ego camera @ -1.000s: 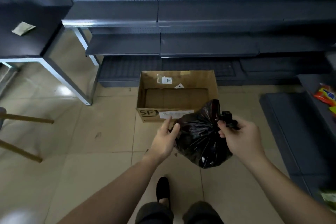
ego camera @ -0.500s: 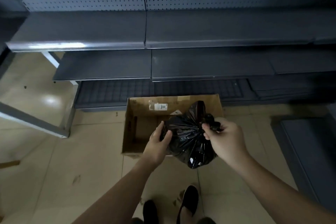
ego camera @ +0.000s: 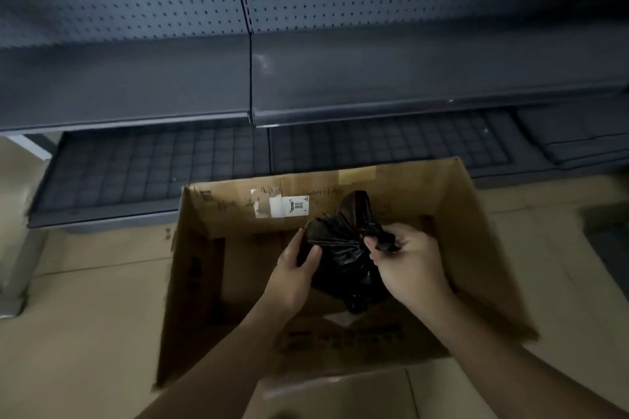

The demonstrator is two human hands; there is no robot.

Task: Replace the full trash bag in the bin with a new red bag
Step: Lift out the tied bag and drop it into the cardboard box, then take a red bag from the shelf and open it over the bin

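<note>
A full black trash bag (ego camera: 343, 248), tied at the top, hangs inside the mouth of an open cardboard box (ego camera: 476, 248) on the floor. My right hand (ego camera: 412, 265) grips the knotted top of the bag. My left hand (ego camera: 296, 269) presses against the bag's left side, thumb on its front. The bag's bottom is above the box floor. No bin and no red bag are in view.
Dark grey metal shelving (ego camera: 252, 78) with a pegboard back runs across the far side, its lowest wire shelf (ego camera: 163, 173) just behind the box. Beige floor tiles (ego camera: 85, 333) lie to the left and right of the box.
I have stepped closer and the box now fills the lower view. Both hands have carried the black bag forward from in front of the box to over its inside.
</note>
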